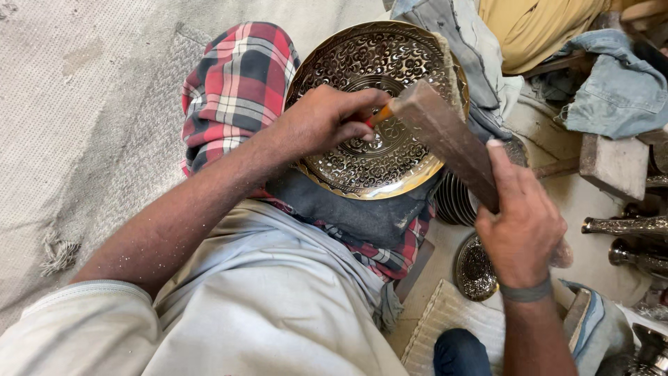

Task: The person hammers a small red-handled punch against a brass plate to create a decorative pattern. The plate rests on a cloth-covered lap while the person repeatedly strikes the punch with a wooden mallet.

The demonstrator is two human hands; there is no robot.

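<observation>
A round engraved brass plate [410, 69] rests tilted on my lap, on a dark cloth over a red checked cloth [233, 90]. My left hand [327, 122] presses on the plate and pinches a small chisel with an orange end [380, 113], its tip on the plate's centre. My right hand [522, 223] grips a brown wooden mallet [445, 136]. The mallet's head sits right at the chisel's top end.
A stack of metal plates [456, 198] and a small engraved dish [475, 268] lie on the floor to the right. Metal vase parts [626, 226] lie at the far right beside a wooden block [612, 163]. Clothes are piled at the top right. Grey carpet [83, 104] covers the left.
</observation>
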